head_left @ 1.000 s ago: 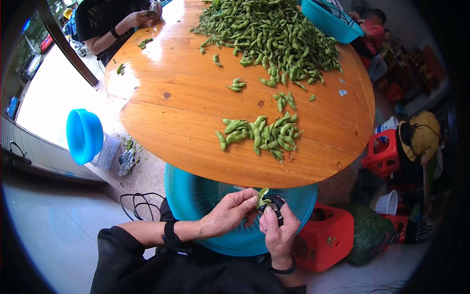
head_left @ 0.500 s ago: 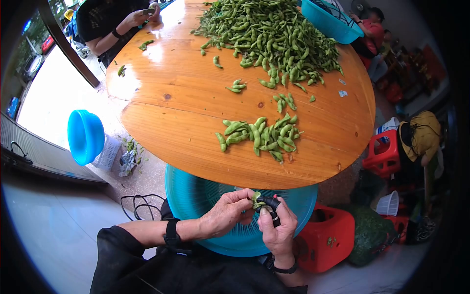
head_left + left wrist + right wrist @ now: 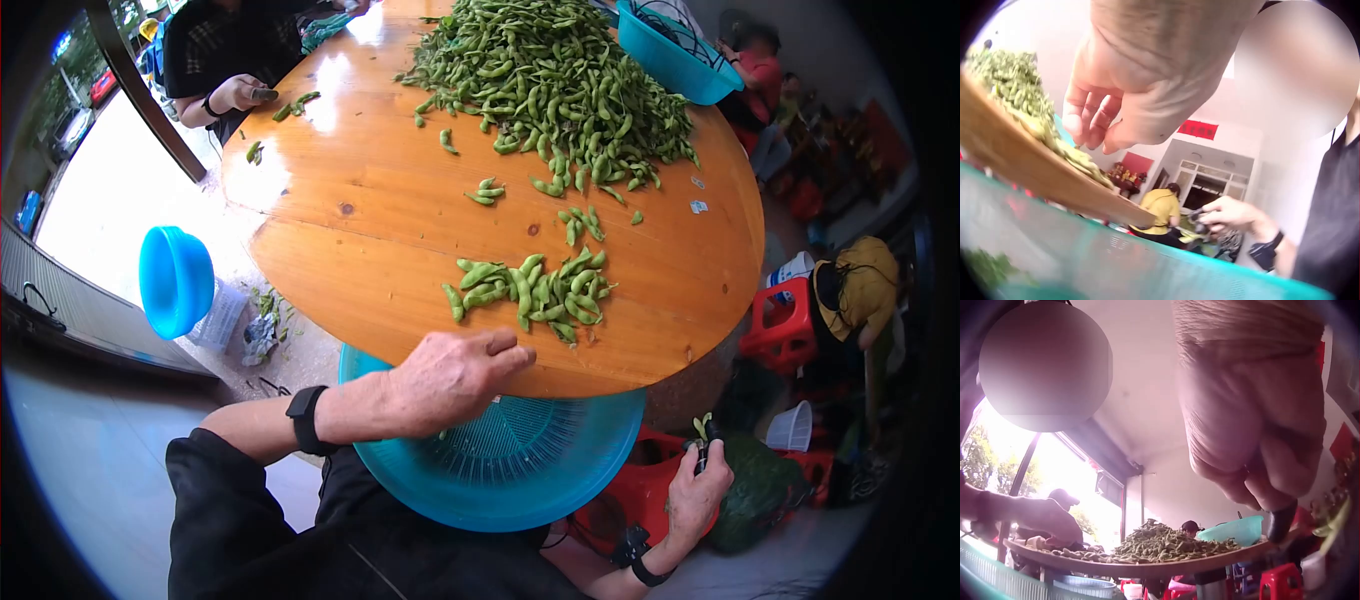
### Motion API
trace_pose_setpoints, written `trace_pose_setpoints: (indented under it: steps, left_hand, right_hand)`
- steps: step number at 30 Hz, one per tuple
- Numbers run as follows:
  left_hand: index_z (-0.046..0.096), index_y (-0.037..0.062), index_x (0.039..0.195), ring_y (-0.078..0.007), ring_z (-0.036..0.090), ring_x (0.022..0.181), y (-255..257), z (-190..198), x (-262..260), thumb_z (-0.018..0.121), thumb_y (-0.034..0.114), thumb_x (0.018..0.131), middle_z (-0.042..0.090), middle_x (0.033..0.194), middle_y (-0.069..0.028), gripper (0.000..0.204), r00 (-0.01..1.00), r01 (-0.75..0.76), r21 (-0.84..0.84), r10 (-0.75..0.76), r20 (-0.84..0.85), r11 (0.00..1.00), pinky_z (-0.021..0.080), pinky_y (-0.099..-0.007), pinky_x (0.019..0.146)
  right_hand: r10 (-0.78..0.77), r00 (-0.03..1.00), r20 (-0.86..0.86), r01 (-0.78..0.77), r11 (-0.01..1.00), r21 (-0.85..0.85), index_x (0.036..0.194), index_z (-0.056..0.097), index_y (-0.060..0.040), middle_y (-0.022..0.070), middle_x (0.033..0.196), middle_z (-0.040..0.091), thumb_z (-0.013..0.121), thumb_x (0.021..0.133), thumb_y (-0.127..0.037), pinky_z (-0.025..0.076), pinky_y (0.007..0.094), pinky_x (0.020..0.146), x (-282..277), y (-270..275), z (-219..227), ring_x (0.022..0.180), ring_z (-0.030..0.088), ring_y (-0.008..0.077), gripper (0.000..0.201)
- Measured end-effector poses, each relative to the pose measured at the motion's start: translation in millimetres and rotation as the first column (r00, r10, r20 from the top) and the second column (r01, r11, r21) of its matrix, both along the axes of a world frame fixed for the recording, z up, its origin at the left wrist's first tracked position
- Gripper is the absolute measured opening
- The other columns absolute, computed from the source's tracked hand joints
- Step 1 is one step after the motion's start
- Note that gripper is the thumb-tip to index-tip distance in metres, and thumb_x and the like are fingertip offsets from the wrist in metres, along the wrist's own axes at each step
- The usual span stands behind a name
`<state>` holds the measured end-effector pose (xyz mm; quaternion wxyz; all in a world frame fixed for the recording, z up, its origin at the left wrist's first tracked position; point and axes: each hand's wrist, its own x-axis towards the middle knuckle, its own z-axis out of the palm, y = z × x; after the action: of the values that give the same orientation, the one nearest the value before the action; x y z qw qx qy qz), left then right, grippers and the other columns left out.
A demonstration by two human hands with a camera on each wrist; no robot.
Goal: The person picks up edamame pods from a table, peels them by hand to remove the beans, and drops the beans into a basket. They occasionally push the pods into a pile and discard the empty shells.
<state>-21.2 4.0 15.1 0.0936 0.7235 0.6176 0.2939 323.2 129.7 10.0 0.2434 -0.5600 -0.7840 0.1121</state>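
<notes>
My left hand (image 3: 450, 380) is over the table's near edge, just below a small group of green pods (image 3: 524, 290); its fingers are loosely bent, and in the left wrist view the hand (image 3: 1141, 87) shows nothing between thumb and fingers. Out to the right, beyond the basin, my right hand (image 3: 697, 500) grips a black object (image 3: 702, 456) whose exact shape is unclear, with green pods (image 3: 701, 426) beside it. A pod (image 3: 1335, 519) also shows beside the right hand (image 3: 1254, 419) in the right wrist view. A large pile of pods (image 3: 550, 85) covers the table's far side.
Below the wooden table (image 3: 380, 270) is a turquoise slotted basin (image 3: 500, 470). Red stools (image 3: 780, 322) stand to the right, blue basins (image 3: 176, 282) to the left. A turquoise tub (image 3: 675, 55) is at the back right; another person's hand (image 3: 240, 93) is at the far left edge.
My hands have parted: the left moved up to the table edge, the right swung out right with the black object and pods. The person opposite has lowered a hand to the table edge.
</notes>
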Motion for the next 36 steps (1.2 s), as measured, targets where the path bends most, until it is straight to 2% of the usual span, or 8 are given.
trace_pose_setpoints:
  steps: [3, 4, 8, 15, 17, 20, 27, 36]
  left_hand:
    - [0.061, 0.0073, 0.114, -0.0289, 0.059, 0.091, 33.1, -2.7, -22.8, 0.063, 0.003, 0.076, 0.052, 0.098, -0.0110, 0.038, 0.960, -0.084, 0.129, 0.115, -0.257, 0.988, 0.052, -0.0396, 0.068]
    - [0.061, 0.0081, 0.113, -0.0298, 0.055, 0.096, 40.8, -6.3, -27.3, 0.063, 0.004, 0.074, 0.048, 0.099, -0.0108, 0.040, 0.930, -0.110, 0.150, 0.155, -0.332, 0.983, 0.051, -0.0402, 0.071]
    - [0.062, 0.0077, 0.113, -0.0321, 0.054, 0.098, 55.5, -10.6, -34.2, 0.064, 0.004, 0.074, 0.050, 0.103, -0.0132, 0.039, 0.943, -0.098, 0.091, 0.122, -0.309, 0.991, 0.050, -0.0414, 0.080]
    - [0.062, 0.0074, 0.114, -0.0335, 0.059, 0.099, 41.8, 0.5, -18.3, 0.065, 0.003, 0.087, 0.058, 0.110, -0.0159, 0.027, 0.992, -0.124, 0.311, 0.108, 0.066, 0.942, 0.050, -0.0416, 0.083]
    - [0.061, 0.0059, 0.119, -0.0253, 0.063, 0.084, 22.9, 3.3, -0.7, 0.061, 0.002, 0.092, 0.061, 0.099, -0.0127, 0.027, 0.851, 0.070, 0.032, -0.077, 0.520, 0.997, 0.052, -0.0363, 0.073]
    - [0.054, 0.0048, 0.125, -0.0160, 0.065, 0.073, -3.0, -4.2, 18.6, 0.058, 0.005, 0.097, 0.065, 0.090, -0.0118, 0.028, 0.646, 0.248, -0.245, 0.028, 0.763, 0.937, 0.053, -0.0323, 0.066]
    - [0.048, 0.0014, 0.106, -0.0150, 0.062, 0.064, -21.0, -14.9, 31.2, 0.062, 0.008, 0.097, 0.066, 0.078, -0.0091, 0.018, 0.465, 0.148, -0.287, 0.189, 0.865, 0.946, 0.051, -0.0315, 0.061]
    - [0.051, 0.0022, 0.095, -0.0322, 0.062, 0.069, -24.5, -20.3, 36.4, 0.066, 0.002, 0.090, 0.061, 0.076, -0.0139, 0.016, 0.810, -0.015, -0.022, 0.025, 0.586, 1.000, 0.048, -0.0370, 0.060]
  right_hand:
    - [-0.001, 0.999, -0.035, -0.001, 0.997, -0.076, 0.094, 0.058, 0.0088, 0.0165, 0.069, 0.061, 0.056, 0.093, -0.003, 0.047, 0.0382, 0.060, -13.3, -8.0, 10.6, 0.061, 0.059, 0.0217, 0.012]
    - [0.041, 0.996, -0.084, -0.043, 0.999, -0.024, 0.101, 0.061, 0.0086, 0.0234, 0.071, 0.062, 0.057, 0.088, 0.000, 0.047, 0.0453, 0.059, -25.4, -10.9, 12.6, 0.067, 0.065, 0.0377, 0.016]
    - [0.117, 0.981, -0.155, -0.125, 0.991, -0.043, 0.109, 0.064, 0.0069, 0.0225, 0.078, 0.066, 0.057, 0.088, 0.001, 0.050, 0.0439, 0.064, -45.1, -14.7, 4.8, 0.072, 0.067, 0.0372, 0.023]
    - [0.161, 0.837, -0.522, -0.350, 0.892, -0.285, 0.095, 0.065, 0.0044, 0.0091, 0.068, 0.066, 0.057, 0.089, 0.000, 0.047, 0.0269, 0.052, -90.5, -38.0, 12.2, 0.057, 0.062, 0.0121, 0.011]
    - [0.063, 0.717, -0.694, -0.471, 0.777, -0.417, 0.098, 0.065, 0.0046, -0.0002, 0.060, 0.055, 0.056, 0.093, -0.005, 0.039, 0.0212, 0.046, -104.9, -48.2, 12.7, 0.052, 0.051, 0.0042, 0.015]
    - [0.000, 0.616, -0.788, -0.623, 0.613, -0.487, 0.108, 0.064, 0.0064, -0.0009, 0.062, 0.053, 0.055, 0.096, -0.005, 0.036, 0.0207, 0.046, -122.8, -57.1, 9.3, 0.052, 0.047, 0.0040, 0.020]
    - [-0.135, 0.515, -0.847, -0.749, 0.410, -0.520, 0.111, 0.060, 0.0067, -0.0013, 0.061, 0.048, 0.052, 0.099, -0.006, 0.032, 0.0214, 0.045, -131.9, -60.5, -2.8, 0.051, 0.041, 0.0041, 0.020]
    - [-0.210, 0.451, -0.867, -0.805, 0.324, -0.497, 0.111, 0.061, 0.0056, -0.0011, 0.061, 0.045, 0.051, 0.101, -0.008, 0.030, 0.0220, 0.045, -130.0, -60.9, -9.9, 0.051, 0.038, 0.0054, 0.020]
